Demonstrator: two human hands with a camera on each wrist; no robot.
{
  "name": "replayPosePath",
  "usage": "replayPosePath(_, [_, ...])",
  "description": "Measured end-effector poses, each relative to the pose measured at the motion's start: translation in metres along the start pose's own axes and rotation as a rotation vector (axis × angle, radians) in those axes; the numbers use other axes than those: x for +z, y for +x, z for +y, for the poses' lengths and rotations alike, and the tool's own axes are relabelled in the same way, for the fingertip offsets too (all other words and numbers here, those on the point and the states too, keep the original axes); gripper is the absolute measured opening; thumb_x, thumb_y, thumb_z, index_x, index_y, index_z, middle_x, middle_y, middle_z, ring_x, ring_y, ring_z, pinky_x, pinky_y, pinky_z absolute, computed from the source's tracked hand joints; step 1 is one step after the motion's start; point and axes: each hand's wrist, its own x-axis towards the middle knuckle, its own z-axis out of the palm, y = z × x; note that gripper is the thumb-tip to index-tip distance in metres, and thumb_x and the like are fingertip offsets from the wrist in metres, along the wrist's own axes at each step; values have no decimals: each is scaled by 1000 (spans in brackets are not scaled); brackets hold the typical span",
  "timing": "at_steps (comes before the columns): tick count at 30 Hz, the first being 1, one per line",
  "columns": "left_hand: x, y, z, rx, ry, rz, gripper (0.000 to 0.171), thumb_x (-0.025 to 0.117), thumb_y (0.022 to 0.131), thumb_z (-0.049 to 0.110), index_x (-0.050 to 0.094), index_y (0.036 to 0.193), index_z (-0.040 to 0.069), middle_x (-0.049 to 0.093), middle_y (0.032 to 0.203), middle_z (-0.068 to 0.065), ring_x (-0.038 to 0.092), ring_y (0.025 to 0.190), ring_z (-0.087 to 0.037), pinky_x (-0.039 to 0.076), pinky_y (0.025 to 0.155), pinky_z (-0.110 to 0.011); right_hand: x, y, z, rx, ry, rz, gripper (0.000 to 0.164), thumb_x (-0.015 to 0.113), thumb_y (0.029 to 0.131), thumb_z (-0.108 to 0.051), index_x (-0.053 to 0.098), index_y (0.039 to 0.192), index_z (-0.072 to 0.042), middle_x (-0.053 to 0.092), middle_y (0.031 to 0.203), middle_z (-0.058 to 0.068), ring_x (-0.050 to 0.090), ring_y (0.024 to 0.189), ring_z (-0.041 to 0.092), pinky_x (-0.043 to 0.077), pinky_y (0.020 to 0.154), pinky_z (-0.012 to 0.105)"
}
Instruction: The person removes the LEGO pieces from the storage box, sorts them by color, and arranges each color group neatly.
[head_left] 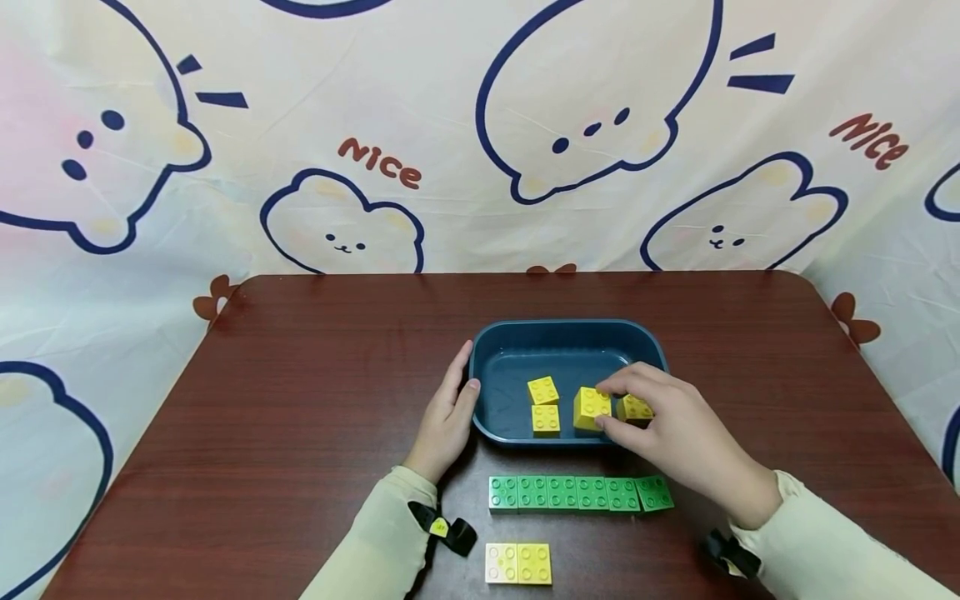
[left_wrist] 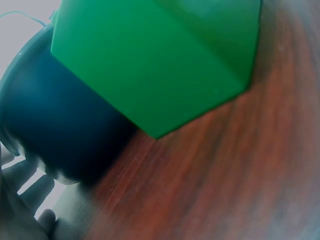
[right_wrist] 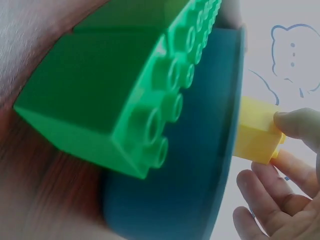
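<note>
My right hand is over the right part of a blue tray, pinching a yellow toy building block between thumb and fingertips. In the right wrist view this block shows above the tray's rim, its studs turned toward the hand. Another yellow block is partly hidden by the right hand. Two more yellow blocks sit in the tray to the left of the held one. My left hand rests with extended fingers against the tray's left side; the left wrist view shows its fingers along the outer wall.
A row of several green blocks lies in front of the tray, its right-end block slightly askew. Nearer me, two yellow blocks stand side by side on the brown table. A printed curtain hangs behind the table.
</note>
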Motion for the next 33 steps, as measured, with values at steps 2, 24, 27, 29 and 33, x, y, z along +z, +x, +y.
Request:
replayPosePath(2, [0, 0, 0, 0, 1, -2, 48, 37, 101, 29, 21, 145, 40, 24, 151, 11, 20, 136, -4, 20, 111, -40, -1, -3, -2, -2, 14, 11, 32, 77, 76, -26, 66, 106, -24, 58, 103, -15, 58, 90, 8, 53, 72, 33])
replayPosePath(24, [0, 0, 1, -13, 13, -6, 48, 37, 101, 30, 21, 145, 42, 23, 150, 16, 20, 136, -3, 21, 110, -40, 10, -38, -32, -161, 158, 56, 39, 82, 70, -20, 65, 104, -29, 57, 102, -18, 56, 89, 5, 47, 76, 14])
replayPosePath(27, [-1, 0, 1, -11, 10, -8, 47, 37, 101, 35, 20, 145, 42, 24, 150, 15, 20, 136, -3, 21, 110, -41, 14, -43, -34, -196, 206, 51, 38, 81, 72, -19, 64, 105, -28, 58, 103, -16, 56, 89, 6, 46, 76, 12])
replayPosePath(29, [-1, 0, 1, -8, 6, -8, 47, 36, 101, 36, 20, 145, 41, 24, 151, 14, 20, 136, -3, 21, 110, -41, 15, -46, -36, -199, 238, 30, 37, 80, 74, -20, 64, 106, -28, 57, 104, -15, 57, 88, 6, 48, 74, 15])
replayPosePath(33, [-1, -1, 1, -10, 8, -7, 48, 36, 101, 35, 21, 146, 40, 24, 151, 13, 20, 136, -3, 21, 110, -41, 18, -52, -40, -198, 292, -22, 35, 77, 77, -22, 63, 109, -27, 57, 105, -15, 56, 88, 4, 50, 71, 18])
